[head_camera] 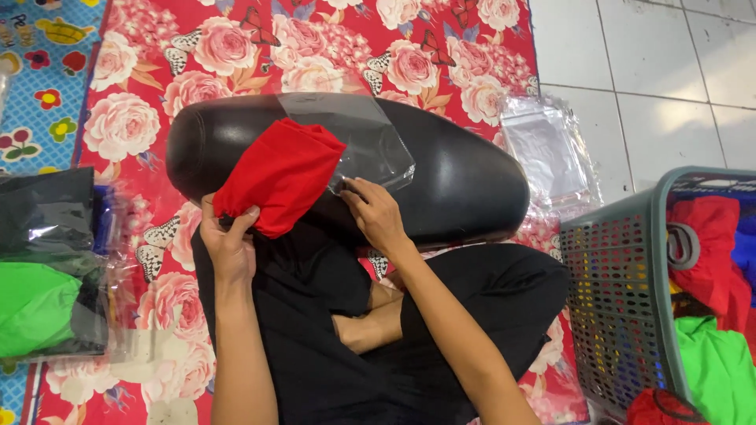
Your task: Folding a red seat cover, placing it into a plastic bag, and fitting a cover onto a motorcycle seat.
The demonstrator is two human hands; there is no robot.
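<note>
Red folded cloth (279,175) sits on a black padded cushion (465,185) that lies across the person's lap, half pushed into a clear plastic bag (370,134). Left hand (228,244) grips the cloth's lower end, fingers curled shut around the fabric, thumb on top. Right hand (374,212) pinches the open edge of the bag just beside the cloth, fingers closed on the plastic, wrist resting on the cushion. Bag mouth faces the person, its far end lying flat on the cushion top. Person sits cross-legged in black clothes on a red floral mat (236,47) with roses and butterflies. To the person's right, a grey perforated basket (614,307) holds red, green and blue garments. A stack of empty clear bags (547,153) lies on the mat edge near the white floor tiles (669,71). On the person's left, packed garments in plastic, one black (47,208), one green (39,307), lie well apart from the hands
</note>
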